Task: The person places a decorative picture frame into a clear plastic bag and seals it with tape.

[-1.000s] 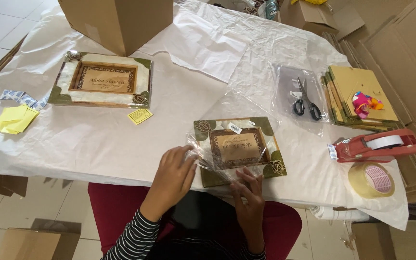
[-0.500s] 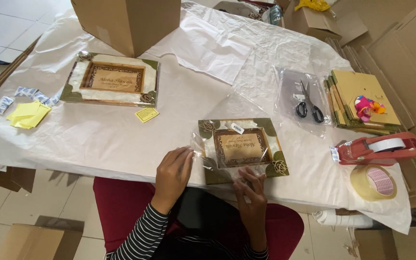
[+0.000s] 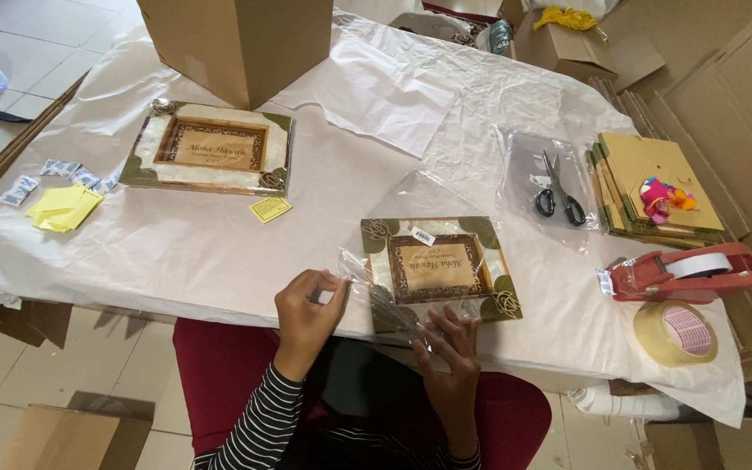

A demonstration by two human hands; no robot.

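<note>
Since the earlier frame my left hand (image 3: 306, 306) has lifted slightly and pinched up the loose edge of the clear plastic sleeve (image 3: 411, 261); the small picture frame (image 3: 439, 268) inside it has barely shifted on the table.

Far left: white sachets (image 3: 54, 174) and yellow paper slips (image 3: 63, 207) lie on the white paper table cover (image 3: 202, 252). Beside them, a larger picture frame (image 3: 212, 148) lies flat, a small yellow tag (image 3: 270, 209) just off its near right corner. A brown cardboard box (image 3: 241, 43) stands behind it.

Left hand: fingers curled, thumb and forefinger closed on the sleeve's left edge at the near table edge.

Centre: the small frame lies flat near the table's front edge, face up, sleeve around it, a white sticker on its upper left.

Right hand (image 3: 450, 348): open, fingers spread, fingertips pressing on the sleeve at the frame's near edge. It grips nothing.

Right of centre: black-handled scissors (image 3: 559, 196) rest on a clear bag (image 3: 543, 187). Then a stack of flat brown cards (image 3: 650, 187) with a bright ornament on top. Nearest the right edge: a red tape dispenser (image 3: 685, 271), and a roll of tape (image 3: 676, 332) just in front of it.
</note>
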